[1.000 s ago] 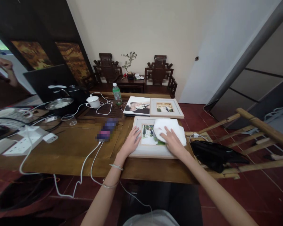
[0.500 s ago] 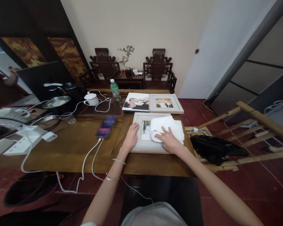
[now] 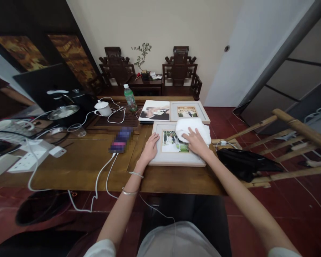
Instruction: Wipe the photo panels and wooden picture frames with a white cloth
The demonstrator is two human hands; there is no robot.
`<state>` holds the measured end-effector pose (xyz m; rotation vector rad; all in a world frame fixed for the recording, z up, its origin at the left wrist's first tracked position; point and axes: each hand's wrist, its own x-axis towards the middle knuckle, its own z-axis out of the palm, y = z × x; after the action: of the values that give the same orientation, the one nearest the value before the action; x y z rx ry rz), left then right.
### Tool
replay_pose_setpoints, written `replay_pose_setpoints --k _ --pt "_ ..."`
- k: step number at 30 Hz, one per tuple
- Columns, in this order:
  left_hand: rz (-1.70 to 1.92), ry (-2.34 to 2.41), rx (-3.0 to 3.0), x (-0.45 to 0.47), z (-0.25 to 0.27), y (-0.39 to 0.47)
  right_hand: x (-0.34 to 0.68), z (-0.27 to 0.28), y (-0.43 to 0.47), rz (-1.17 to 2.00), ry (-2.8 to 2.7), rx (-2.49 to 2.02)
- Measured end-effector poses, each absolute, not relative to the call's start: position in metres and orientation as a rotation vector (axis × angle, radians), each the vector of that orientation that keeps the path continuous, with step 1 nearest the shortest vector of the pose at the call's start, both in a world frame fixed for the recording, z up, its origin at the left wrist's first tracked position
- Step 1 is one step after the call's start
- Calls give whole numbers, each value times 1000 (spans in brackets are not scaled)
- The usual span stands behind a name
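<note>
Head view: cloth [image 3: 191, 125] overhangs picture frame's [image 3: 172, 158] right edge, tabletop [image 3: 178, 178] showing in front.

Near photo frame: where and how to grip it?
Likely take the near photo frame by its side edges, left hand from left, right hand from right: it lies flat, straight-sided. The white cloth covers the far right corner, so grip that edge's near end.

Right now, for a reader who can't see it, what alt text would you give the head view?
A person's right hand presses a white cloth onto a framed photo, whose left edge the left hand touches. It lies on a wooden table, with a second framed photo just beyond.
</note>
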<state>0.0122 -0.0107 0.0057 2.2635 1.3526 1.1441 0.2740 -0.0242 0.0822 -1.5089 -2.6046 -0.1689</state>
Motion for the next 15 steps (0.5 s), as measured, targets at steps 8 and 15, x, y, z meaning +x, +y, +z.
replay_pose_setpoints --k 8,15 --pt "1104 1386 2230 13 9 -16 270 85 -72 -13 -2760 -1387" --pt "1023 1393 2303 12 11 -16 268 106 -129 303 -2789 -1300"
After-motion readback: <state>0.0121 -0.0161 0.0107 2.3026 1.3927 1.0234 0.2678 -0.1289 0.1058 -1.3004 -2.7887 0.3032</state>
